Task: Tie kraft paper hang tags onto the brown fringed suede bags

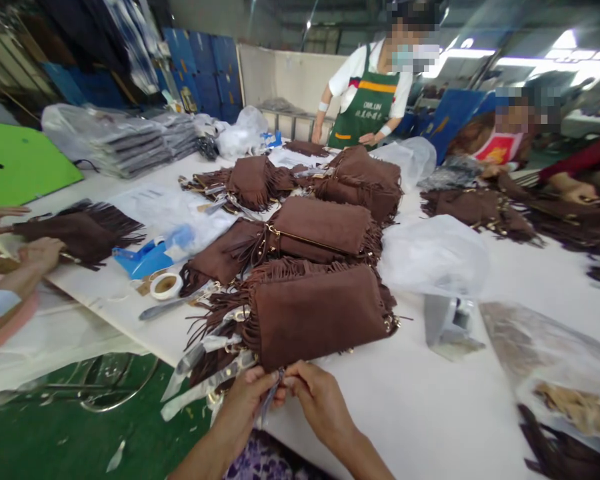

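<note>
At the table's near edge, my left hand and my right hand meet. Both pinch a thin dark strip between thumb and fingers; whether it is a tassel or a strap end I cannot tell. Just beyond my fingertips lies a brown fringed handbag with gold-coloured rings at its right corner. Its fringe and straps wrapped in clear plastic spread to the left, close to my left hand. Behind it rests another brown bag with a gold zip, and more bags are stacked farther back.
Left of the bags are a white tape roll and a blue tape dispenser. A grey dispenser and plastic bags lie on the right. At left, a co-worker's hands touch a brown bag. A person in a green apron stands opposite.
</note>
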Demonstrator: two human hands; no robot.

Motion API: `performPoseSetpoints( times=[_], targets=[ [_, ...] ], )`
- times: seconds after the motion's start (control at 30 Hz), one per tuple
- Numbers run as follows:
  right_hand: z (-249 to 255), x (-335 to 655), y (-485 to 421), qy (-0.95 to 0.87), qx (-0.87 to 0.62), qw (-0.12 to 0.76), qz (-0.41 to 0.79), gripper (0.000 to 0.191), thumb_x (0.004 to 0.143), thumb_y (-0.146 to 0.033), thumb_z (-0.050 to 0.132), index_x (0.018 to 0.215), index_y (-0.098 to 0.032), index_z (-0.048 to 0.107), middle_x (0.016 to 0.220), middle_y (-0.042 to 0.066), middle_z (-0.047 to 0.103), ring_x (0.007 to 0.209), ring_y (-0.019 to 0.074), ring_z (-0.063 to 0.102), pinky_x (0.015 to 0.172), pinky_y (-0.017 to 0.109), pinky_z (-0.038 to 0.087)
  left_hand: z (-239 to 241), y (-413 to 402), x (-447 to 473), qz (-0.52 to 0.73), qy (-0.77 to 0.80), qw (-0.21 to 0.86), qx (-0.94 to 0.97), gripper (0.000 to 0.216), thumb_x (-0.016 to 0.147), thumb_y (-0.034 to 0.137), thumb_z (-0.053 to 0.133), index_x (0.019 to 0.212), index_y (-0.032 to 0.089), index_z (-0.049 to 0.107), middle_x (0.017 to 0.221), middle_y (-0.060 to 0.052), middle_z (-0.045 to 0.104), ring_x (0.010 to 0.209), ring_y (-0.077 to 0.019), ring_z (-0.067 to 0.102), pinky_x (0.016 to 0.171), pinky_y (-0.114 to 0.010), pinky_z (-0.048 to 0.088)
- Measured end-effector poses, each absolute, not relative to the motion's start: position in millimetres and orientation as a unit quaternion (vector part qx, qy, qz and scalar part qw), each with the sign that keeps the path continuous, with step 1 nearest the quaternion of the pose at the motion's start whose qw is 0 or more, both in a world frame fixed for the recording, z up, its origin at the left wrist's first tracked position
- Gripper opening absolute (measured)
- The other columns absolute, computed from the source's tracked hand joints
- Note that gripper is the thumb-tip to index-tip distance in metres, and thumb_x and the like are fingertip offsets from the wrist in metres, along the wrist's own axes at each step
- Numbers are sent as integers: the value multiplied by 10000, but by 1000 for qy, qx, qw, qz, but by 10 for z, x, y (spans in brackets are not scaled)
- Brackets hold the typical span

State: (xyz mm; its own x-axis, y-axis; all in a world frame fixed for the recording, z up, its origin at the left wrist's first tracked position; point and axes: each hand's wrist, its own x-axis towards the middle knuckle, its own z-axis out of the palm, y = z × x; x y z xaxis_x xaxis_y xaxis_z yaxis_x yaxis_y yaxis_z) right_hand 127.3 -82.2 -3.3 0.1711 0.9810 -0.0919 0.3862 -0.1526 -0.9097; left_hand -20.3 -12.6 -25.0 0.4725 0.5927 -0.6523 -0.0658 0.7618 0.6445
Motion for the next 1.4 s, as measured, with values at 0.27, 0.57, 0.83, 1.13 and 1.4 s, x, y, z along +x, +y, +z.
performPoseSetpoints(
  times=[0.27, 0.57, 0.83, 1.13, 1.4],
  targets=[
    [66, 1136, -786, -556, -718, 277, 313, 251, 946, -147, 410, 810, -205, 612, 792, 18, 649, 784, 173, 574, 727, 256, 374, -357, -211, -216, 251, 518, 731, 366, 324, 667, 426, 782, 730, 129, 670, 667, -33, 659, 613, -147, 561, 578, -210, 432],
    [129, 1162, -750, -550, -726, 241, 335, 244, 921, -126, 400, 814, -214, 602, 791, 20, 648, 776, 170, 598, 728, 249, 379, -517, -225, -236, 249, 507, 743, 359, 375, 646, 482, 779, 751, 133, 689, 648, -38, 652, 599, -147, 531, 563, -208, 398],
    [161, 1155, -682, -561, -754, 172, 294, 177, 888, -124, 438, 803, -207, 570, 751, 22, 649, 705, 178, 600, 613, 261, 329, -340, -179, -209, 255, 487, 732, 402, 421, 604, 482, 805, 814, 130, 710, 690, -47, 685, 658, -188, 578, 615, -241, 441],
    [224, 1121, -745, -553, -750, 208, 297, 267, 906, -75, 436, 789, -223, 626, 817, 11, 661, 818, 183, 595, 742, 263, 388, -309, -269, -141, 274, 498, 752, 333, 317, 716, 428, 746, 692, 126, 653, 624, -14, 603, 609, -131, 497, 572, -210, 356],
    [8, 1081, -846, -555, -754, 265, 229, 242, 895, -51, 410, 934, -189, 605, 872, 61, 643, 847, 232, 559, 747, 322, 405, -163, -262, -100, 294, 479, 802, 204, 280, 666, 283, 810, 848, 92, 715, 763, -80, 680, 636, -141, 584, 605, -227, 460]
  ],
)
